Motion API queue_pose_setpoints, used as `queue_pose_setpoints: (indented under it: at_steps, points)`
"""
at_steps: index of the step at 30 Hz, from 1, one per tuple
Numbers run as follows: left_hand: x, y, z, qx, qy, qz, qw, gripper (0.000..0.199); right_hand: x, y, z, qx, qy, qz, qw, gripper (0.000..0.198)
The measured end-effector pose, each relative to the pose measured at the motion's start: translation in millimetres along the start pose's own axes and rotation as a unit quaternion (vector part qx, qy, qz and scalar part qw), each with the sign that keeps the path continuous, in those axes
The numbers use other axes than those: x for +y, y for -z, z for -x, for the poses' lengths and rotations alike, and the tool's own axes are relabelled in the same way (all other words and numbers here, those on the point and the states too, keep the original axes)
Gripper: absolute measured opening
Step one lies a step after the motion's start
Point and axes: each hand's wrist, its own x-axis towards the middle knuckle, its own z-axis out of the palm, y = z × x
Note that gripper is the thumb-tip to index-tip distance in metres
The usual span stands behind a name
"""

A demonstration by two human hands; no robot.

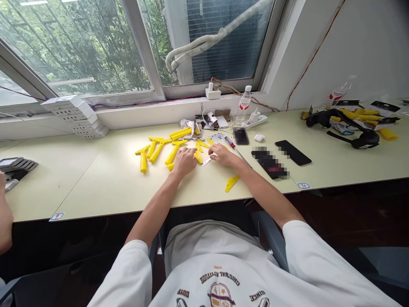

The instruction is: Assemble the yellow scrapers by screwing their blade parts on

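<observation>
My left hand (185, 161) rests low over the table with its fingers curled, right beside a flat yellow plastic piece with holes (198, 157). Opposite it, my right hand (221, 154) has bent fingers drawn together near a thin white strip (207, 162). Whatever either hand grips is too small or hidden to make out. Left of my hands lie several yellow T-shaped plastic handles (155, 152). A single yellow blade-shaped piece (232, 183) is near the table's front edge, below my right wrist. Behind that wrist, a screwdriver (230, 143) points toward me.
Right of my hands lie a blurred phone (270, 163), a black phone (293, 152) and a white earbud case (259, 137). A water bottle (243, 104) stands by the window. White boxes (78, 117) are stacked at left; a black headset (348, 125) sits at right. Another person's arm (4, 217) shows at left.
</observation>
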Motion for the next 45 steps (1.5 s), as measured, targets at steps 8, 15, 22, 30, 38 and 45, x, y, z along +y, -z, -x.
queue_pose_setpoints:
  at_steps: [8, 15, 22, 30, 38, 45]
  points:
    - [78.7, -15.4, 22.7, -0.111, -0.421, 0.101, 0.895, 0.048, 0.0, 1.9, 0.4, -0.003, -0.01, 0.01, 1.0, 0.031]
    - [59.1, -13.8, 16.9, -0.13, -0.358, 0.08, 0.921, 0.043, 5.6, 8.8, 1.2, -0.035, 0.001, 0.017, 0.999, 0.035]
    - [29.3, 0.1, 7.3, -0.127, -0.243, 0.057, 0.96, 0.042, 21.5, 19.8, 7.4, -0.003, -0.019, 0.04, 0.999, 0.024]
    - [18.7, 0.2, -2.2, -0.028, -0.066, 0.041, 0.997, 0.04, 24.0, 27.9, 15.6, 0.012, -0.056, 0.012, 0.998, 0.017]
    - [-17.3, -9.2, -8.9, -0.04, 0.099, -0.002, 0.994, 0.041, 29.8, 15.4, 7.3, -0.03, -0.118, 0.01, 0.993, 0.003]
    - [-15.1, -10.4, -8.0, -0.054, 0.1, -0.001, 0.994, 0.041, 32.3, 11.1, 9.3, -0.013, -0.103, 0.009, 0.995, 0.012]
